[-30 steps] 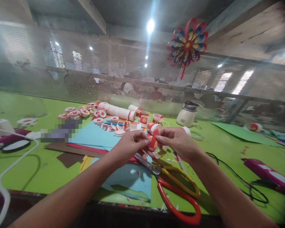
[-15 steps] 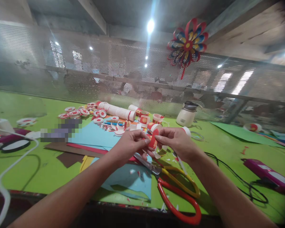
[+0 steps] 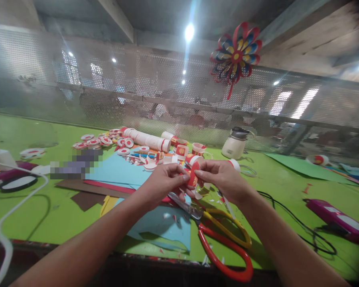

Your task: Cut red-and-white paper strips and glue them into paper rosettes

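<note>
Both hands meet over the middle of the table. My left hand (image 3: 171, 181) pinches one side of a small red piece of paper cup (image 3: 193, 174) with yellow print, its fingers curled below. From the other side, my right hand (image 3: 224, 178) grips the same piece between thumb and forefinger. Fingers partly hide its shape. Just below lie large scissors (image 3: 194, 212) with one red and one yellow handle, the blade tips hidden under my left hand. Cut red-and-white paper cups (image 3: 182, 151) stand behind the hands. White paper scraps (image 3: 166, 216) are scattered on blue paper (image 3: 158, 231).
A long stack of white cups (image 3: 146, 138) lies behind, with flower-shaped cut cups (image 3: 92, 142) at left. A cream jug (image 3: 235, 143) stands at back right. Purple glue-gun-like devices (image 3: 336, 217) and a white cable (image 3: 6, 227) flank the green table (image 3: 287, 195). A paper flower (image 3: 236, 57) hangs above.
</note>
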A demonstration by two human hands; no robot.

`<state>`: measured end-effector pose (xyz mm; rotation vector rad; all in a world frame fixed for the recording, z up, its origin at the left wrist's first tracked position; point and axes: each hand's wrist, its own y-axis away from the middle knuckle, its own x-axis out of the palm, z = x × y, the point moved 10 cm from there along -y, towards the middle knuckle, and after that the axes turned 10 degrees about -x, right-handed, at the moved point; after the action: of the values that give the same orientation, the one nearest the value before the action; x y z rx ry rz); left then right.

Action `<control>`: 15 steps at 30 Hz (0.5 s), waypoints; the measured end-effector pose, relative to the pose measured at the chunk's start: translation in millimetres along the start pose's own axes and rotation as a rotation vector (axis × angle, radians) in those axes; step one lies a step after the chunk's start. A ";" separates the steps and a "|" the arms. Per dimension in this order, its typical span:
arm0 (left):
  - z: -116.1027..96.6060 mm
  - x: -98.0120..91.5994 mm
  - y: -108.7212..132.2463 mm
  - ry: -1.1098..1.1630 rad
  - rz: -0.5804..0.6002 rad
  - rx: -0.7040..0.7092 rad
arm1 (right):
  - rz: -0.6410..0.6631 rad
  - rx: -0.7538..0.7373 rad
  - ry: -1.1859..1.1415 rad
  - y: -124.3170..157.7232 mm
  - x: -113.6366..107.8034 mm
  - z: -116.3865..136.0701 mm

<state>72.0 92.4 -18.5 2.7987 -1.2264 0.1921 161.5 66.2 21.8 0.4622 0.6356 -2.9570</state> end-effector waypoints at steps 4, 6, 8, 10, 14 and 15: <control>1.0 -0.5 -0.4 0.006 -0.002 -0.007 | 0.005 0.014 0.005 0.1 0.5 -1.3; 1.1 -0.3 -0.3 0.003 -0.004 -0.010 | 0.004 0.020 0.000 0.2 0.2 -2.3; 0.3 -0.1 0.0 0.001 -0.007 -0.008 | -0.005 0.030 -0.018 0.4 -0.6 -3.8; -1.1 -0.1 0.3 0.003 -0.007 -0.003 | -0.026 0.059 -0.046 1.0 -2.3 -6.9; -3.8 -1.8 0.1 0.012 -0.011 0.014 | -0.061 0.124 -0.088 2.7 -3.7 -13.7; -4.2 -2.6 -0.1 0.014 -0.014 0.019 | -0.056 0.131 -0.090 3.0 -2.6 -14.8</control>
<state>69.9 94.9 -14.7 2.8159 -1.2075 0.2232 168.4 69.6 8.6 0.3228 0.4557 -3.0646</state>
